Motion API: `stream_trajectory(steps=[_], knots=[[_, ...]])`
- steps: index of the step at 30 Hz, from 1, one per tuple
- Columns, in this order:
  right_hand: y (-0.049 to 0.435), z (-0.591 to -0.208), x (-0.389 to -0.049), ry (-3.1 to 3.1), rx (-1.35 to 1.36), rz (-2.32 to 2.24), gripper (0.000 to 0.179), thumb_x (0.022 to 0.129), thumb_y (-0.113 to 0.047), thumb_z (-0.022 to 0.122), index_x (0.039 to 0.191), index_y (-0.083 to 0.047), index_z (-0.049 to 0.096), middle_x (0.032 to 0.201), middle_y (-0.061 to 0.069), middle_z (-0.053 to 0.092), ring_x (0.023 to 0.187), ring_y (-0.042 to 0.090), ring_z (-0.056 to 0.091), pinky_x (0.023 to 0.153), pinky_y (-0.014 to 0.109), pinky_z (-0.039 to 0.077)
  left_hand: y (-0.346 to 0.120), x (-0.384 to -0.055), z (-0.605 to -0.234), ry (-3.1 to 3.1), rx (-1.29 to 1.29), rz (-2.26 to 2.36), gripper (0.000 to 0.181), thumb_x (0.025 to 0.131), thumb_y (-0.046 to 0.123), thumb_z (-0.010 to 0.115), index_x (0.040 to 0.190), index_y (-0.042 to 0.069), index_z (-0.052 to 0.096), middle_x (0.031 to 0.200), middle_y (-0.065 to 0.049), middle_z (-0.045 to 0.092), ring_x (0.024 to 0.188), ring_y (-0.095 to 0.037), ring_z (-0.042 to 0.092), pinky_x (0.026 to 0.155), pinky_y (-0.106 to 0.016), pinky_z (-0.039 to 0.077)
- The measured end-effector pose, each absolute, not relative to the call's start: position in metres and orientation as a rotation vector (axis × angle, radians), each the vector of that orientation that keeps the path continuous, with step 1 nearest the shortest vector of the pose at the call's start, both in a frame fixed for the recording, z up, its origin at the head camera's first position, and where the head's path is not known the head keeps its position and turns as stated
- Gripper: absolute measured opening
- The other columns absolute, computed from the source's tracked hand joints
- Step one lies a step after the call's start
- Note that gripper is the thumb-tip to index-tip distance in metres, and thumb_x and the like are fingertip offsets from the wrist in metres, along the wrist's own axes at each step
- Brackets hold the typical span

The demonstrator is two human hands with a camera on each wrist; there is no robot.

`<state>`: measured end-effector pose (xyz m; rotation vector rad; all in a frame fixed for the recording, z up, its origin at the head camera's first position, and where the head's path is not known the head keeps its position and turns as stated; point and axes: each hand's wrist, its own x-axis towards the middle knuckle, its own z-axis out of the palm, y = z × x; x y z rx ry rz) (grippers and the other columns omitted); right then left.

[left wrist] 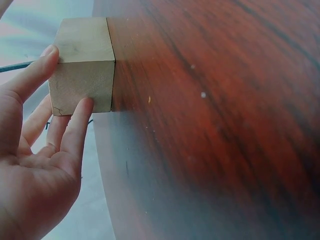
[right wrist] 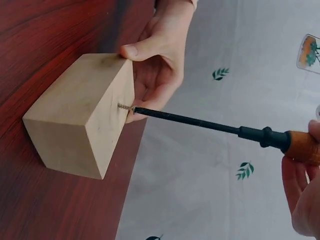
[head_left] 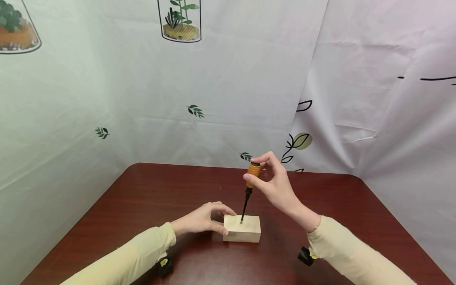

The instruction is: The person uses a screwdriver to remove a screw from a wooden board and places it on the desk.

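A pale wooden block [head_left: 246, 233] lies on the table. My left hand [head_left: 202, 218] holds its left end, thumb at the near edge and fingers at the far side; the left wrist view shows fingertips against the block's end face [left wrist: 80, 82]. A screw [right wrist: 123, 106] stands partly sunk in the block's top face. My right hand [head_left: 279, 188] grips the orange handle of a screwdriver [head_left: 254, 170] from above, a finger on its cap. Slightly tilted, the screwdriver's black shaft [right wrist: 190, 120] runs down to the screw head, its tip right at it.
The dark red wooden table [head_left: 171, 186] reaches back to a pale curtain [head_left: 221, 79] printed with plants, which also hangs along both sides. Small black devices are worn under the left sleeve [head_left: 142, 249] and the right sleeve [head_left: 342, 245].
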<state>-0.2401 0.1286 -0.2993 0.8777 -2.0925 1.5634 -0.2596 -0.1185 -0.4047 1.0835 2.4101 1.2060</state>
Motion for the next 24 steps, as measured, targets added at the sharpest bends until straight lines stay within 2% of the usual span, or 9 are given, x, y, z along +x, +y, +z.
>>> stream_trajectory(steps=[5,9,12,14,19,21,24], knots=[[0.132,-0.302,-0.2419,-2.063,1.02,1.557,0.034,0.093,-0.001,0.065,0.124,-0.007,0.054,0.114,0.011,0.065,0.094,0.012,0.07,0.082,0.027,0.059,-0.1185,-0.2592,-0.405,2.402,1.069,1.209,0.048,0.079,0.029,0.084,0.123,0.02,0.067,0.115,0.0,0.067,0.107,-0.01,0.063,0.095,-0.027,0.051],[0.1338,-0.3048,-0.2437,-2.03,1.15,1.603,0.034,0.099,0.003,0.052,0.131,-0.002,0.042,0.133,0.018,0.06,0.101,0.013,0.07,0.089,0.03,0.057,-0.1181,-0.2596,-0.4046,2.402,1.076,1.211,0.048,0.079,0.028,0.083,0.123,0.019,0.067,0.115,0.0,0.067,0.106,-0.01,0.062,0.095,-0.029,0.051],[0.1332,-0.3058,-0.2444,-2.017,1.175,1.621,0.031,0.1,0.005,0.046,0.129,0.001,0.034,0.139,0.021,0.056,0.102,0.013,0.069,0.091,0.031,0.057,-0.1182,-0.2596,-0.404,2.402,1.083,1.209,0.047,0.08,0.028,0.083,0.124,0.019,0.067,0.116,0.0,0.067,0.107,-0.01,0.062,0.096,-0.029,0.051],[0.1321,-0.3064,-0.2441,-2.027,1.137,1.638,0.032,0.1,0.004,0.048,0.126,0.001,0.032,0.137,0.019,0.056,0.103,0.013,0.068,0.089,0.031,0.057,-0.1181,-0.2592,-0.4038,2.4,1.081,1.21,0.048,0.08,0.028,0.083,0.124,0.019,0.067,0.117,0.0,0.067,0.107,-0.01,0.062,0.096,-0.029,0.051],[0.1295,-0.3076,-0.2441,-2.101,0.891,1.598,0.043,0.093,-0.005,0.066,0.124,-0.006,0.037,0.111,0.012,0.056,0.088,0.013,0.066,0.077,0.025,0.057,-0.1178,-0.2587,-0.4034,2.407,1.082,1.216,0.048,0.079,0.028,0.084,0.123,0.019,0.067,0.116,0.0,0.067,0.107,-0.01,0.063,0.096,-0.028,0.051],[0.1299,-0.3076,-0.2444,-2.11,0.832,1.576,0.044,0.091,-0.007,0.07,0.123,-0.007,0.04,0.102,0.012,0.055,0.082,0.013,0.066,0.074,0.023,0.057,-0.1179,-0.2585,-0.4033,2.406,1.076,1.219,0.048,0.079,0.028,0.083,0.123,0.019,0.067,0.116,0.0,0.067,0.107,-0.011,0.063,0.096,-0.029,0.05],[0.131,-0.3065,-0.2438,-2.078,0.833,1.612,0.043,0.088,-0.004,0.072,0.12,-0.005,0.043,0.097,0.016,0.056,0.081,0.014,0.068,0.075,0.025,0.058,-0.1186,-0.2583,-0.4031,2.403,1.072,1.219,0.048,0.079,0.028,0.083,0.124,0.019,0.067,0.115,-0.001,0.066,0.107,-0.011,0.063,0.096,-0.03,0.051]])
